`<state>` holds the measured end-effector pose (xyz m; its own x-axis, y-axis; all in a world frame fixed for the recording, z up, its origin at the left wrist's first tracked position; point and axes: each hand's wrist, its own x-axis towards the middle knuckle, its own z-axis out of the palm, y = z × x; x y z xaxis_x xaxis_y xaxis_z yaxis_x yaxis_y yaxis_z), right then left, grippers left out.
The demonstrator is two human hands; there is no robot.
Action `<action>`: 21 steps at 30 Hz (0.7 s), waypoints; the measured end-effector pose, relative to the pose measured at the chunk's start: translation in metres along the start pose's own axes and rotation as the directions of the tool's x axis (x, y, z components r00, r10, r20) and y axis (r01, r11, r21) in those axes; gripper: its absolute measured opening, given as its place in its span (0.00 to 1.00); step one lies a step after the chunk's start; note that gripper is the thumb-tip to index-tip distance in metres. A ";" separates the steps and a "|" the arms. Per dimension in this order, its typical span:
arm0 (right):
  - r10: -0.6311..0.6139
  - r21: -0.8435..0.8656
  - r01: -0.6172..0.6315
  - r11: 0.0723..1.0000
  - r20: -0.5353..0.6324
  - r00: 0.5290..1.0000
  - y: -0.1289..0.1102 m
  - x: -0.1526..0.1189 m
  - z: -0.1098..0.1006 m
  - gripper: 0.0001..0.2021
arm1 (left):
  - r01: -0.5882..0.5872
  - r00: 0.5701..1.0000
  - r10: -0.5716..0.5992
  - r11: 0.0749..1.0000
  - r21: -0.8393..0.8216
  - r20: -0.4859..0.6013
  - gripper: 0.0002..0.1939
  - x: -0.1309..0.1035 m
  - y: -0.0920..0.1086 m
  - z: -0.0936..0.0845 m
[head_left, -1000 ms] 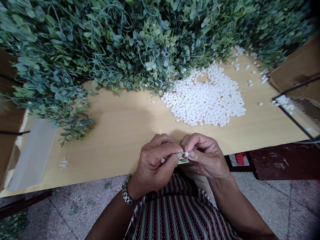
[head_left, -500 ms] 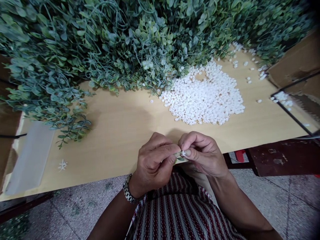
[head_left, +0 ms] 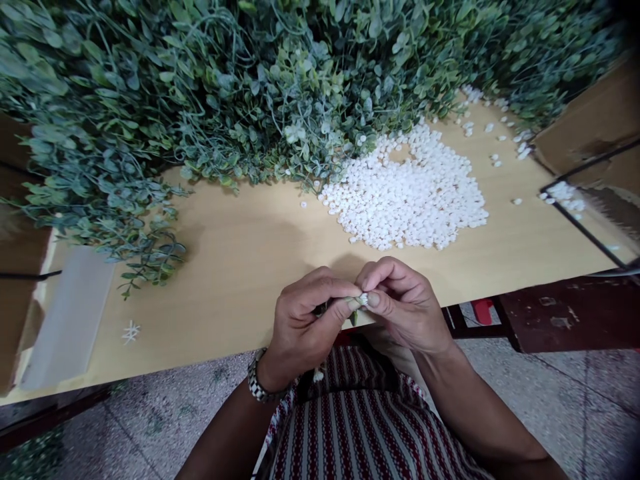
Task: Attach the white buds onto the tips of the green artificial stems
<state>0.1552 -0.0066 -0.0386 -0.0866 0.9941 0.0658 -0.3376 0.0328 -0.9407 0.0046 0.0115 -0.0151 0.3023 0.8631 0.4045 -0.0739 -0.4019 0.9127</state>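
Observation:
At the table's near edge, my left hand [head_left: 305, 320] is closed, pinching a green leafy sprig [head_left: 354, 319] between thumb and forefinger. Facing it, my right hand [head_left: 407, 307] is closed with thumb and fingertip on a small white plastic piece [head_left: 363, 299] at the sprig's tip. Fingers cover most of both items. A small white bit [head_left: 318, 375] shows below my left palm, probably on the same sprig. Beyond my hands lies a spread pile of small white pieces [head_left: 407, 193].
Artificial greenery [head_left: 225, 93] is heaped along the back of the table [head_left: 230, 260]. A white star-shaped piece [head_left: 131, 332] lies at left, near a translucent strip [head_left: 70, 320]. Cardboard [head_left: 590, 120] stands at right, with scattered white pieces beside it. A dark red bench [head_left: 565, 313] is below.
My fingertips have shifted slightly and turned the sprig, so its leaf now points down. A white bit has come into view under my left hand. The view has moved a little.

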 end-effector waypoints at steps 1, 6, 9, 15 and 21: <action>-0.005 -0.008 0.004 1.000 -0.012 1.000 0.000 0.000 0.001 0.05 | 0.025 1.000 -0.025 0.999 -0.020 0.006 0.08 0.000 0.001 0.000; -0.068 -0.019 0.068 0.997 -0.005 0.998 0.000 0.000 0.003 0.03 | 0.050 0.999 -0.049 0.998 -0.030 0.009 0.07 0.001 0.000 -0.001; -0.054 -0.009 0.054 0.998 0.014 0.998 0.000 0.000 0.003 0.03 | -0.018 1.000 0.018 1.000 -0.009 -0.009 0.08 0.000 -0.003 0.000; -0.089 -0.088 0.088 0.992 -0.012 0.996 -0.005 0.002 0.003 0.03 | 0.077 0.997 -0.078 0.996 -0.054 -0.025 0.08 0.001 -0.003 0.001; -0.379 -0.365 0.317 0.876 -0.114 0.918 -0.019 0.003 -0.006 0.07 | 0.204 0.914 -0.307 0.913 -0.352 -0.267 0.02 0.005 0.002 -0.004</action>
<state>0.1673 -0.0039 -0.0226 0.1555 0.9121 0.3794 0.0188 0.3813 -0.9243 0.0022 0.0161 -0.0113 0.0454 0.9935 0.1047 -0.3406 -0.0831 0.9365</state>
